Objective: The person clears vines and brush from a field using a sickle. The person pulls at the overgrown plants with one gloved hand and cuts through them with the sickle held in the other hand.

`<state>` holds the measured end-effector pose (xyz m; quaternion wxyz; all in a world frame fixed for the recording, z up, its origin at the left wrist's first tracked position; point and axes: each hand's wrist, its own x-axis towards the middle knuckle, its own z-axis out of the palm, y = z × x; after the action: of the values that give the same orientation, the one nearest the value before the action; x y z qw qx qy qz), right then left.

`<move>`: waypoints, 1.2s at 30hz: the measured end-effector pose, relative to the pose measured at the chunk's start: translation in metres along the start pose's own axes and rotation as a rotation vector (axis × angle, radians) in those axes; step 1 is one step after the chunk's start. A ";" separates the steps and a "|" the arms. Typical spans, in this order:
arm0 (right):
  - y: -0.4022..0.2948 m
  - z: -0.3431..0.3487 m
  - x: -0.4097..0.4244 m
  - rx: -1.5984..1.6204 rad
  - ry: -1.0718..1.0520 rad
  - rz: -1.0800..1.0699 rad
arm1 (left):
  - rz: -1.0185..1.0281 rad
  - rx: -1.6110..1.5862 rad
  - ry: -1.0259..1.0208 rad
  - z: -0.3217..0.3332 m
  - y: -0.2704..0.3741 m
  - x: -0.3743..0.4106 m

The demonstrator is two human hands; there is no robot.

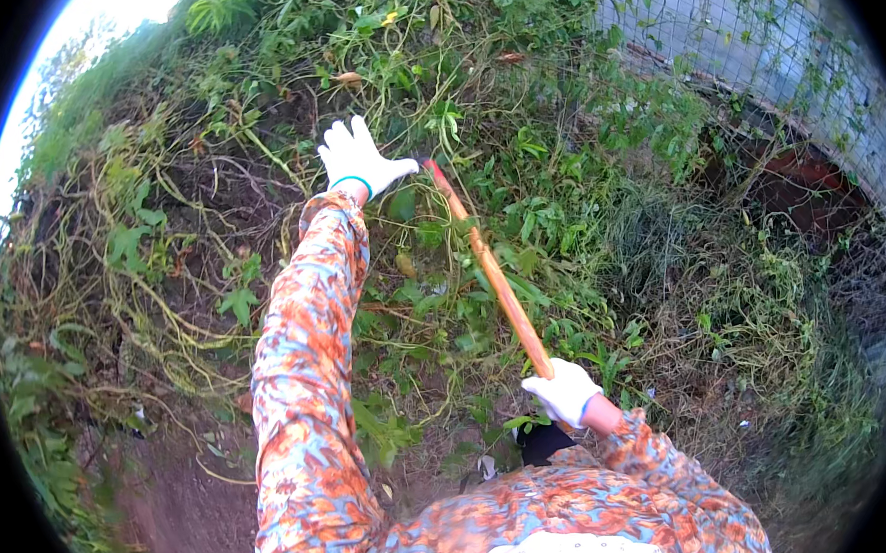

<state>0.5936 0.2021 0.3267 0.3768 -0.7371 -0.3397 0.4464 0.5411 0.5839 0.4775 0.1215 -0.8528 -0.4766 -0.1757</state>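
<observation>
My left hand (358, 158), in a white glove with a green cuff edge, reaches forward with its fingers spread and nothing in it. Its thumb points toward the red-painted end of a long wooden handle (501, 281); whether they touch I cannot tell. My right hand (565, 392), also in a white glove, grips the near end of that handle close to my body. Past the red part a small dark tip shows, and the tool's head is mostly lost among the leaves. Tangled green vines (402, 76) hang around and beyond my left hand.
Dry twisting stems (180, 283) cover the bank at left. A wire mesh fence (753, 35) with creepers stands at the upper right, above a low ledge (798, 175). Cut or dry grass (717, 337) lies at right. Bare soil (184, 500) shows at lower left.
</observation>
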 end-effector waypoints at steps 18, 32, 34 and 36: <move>-0.040 -0.181 0.145 0.322 0.381 -0.281 | -0.115 -0.344 -0.568 0.130 0.019 0.075; -0.259 -0.252 0.379 -0.089 0.649 -0.446 | -0.116 -0.190 -0.119 -0.022 0.014 -0.044; -0.173 -0.243 0.357 -0.113 0.633 -0.195 | -0.083 -0.162 -0.167 -0.020 -0.002 -0.060; -0.093 -0.234 0.312 0.553 0.391 -0.254 | -0.057 -0.165 -0.204 -0.013 -0.011 -0.082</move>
<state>0.9079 0.4489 0.3557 0.6723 -0.6307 -0.2166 0.3214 0.4899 0.5211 0.4551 -0.0031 -0.8595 -0.4944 -0.1298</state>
